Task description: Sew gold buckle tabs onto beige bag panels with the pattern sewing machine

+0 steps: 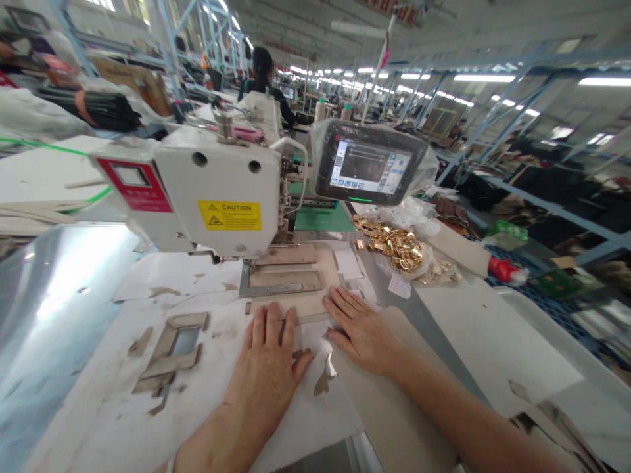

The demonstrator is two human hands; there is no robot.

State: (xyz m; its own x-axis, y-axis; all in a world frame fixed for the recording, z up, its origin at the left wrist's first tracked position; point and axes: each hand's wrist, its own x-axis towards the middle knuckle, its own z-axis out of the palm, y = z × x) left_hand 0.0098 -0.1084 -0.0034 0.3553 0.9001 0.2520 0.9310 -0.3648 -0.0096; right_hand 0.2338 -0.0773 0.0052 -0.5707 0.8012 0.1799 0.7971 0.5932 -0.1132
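Both hands lie in front of an industrial sewing machine [221,171]. My left hand [271,355] is flat, fingers stretched forward, its tips at the near edge of a beige panel [300,305]. My right hand [359,328] rests on the panel's right near corner, fingers extended and slightly spread. Under the machine head, a metal clamp frame [276,289] sits over the panel. Left of my left hand, brown tape strips [167,351] surround a rectangular cut-out in the white sheet [207,394]. Neither hand grips anything.
A control screen [372,164] stands behind the panel. Gold-coloured metal pieces [399,246] lie piled in a plastic bag at right. A beige sheet [394,407] extends under my right forearm. A person [263,72] sits farther back. Scrap strips [557,427] lie at lower right.
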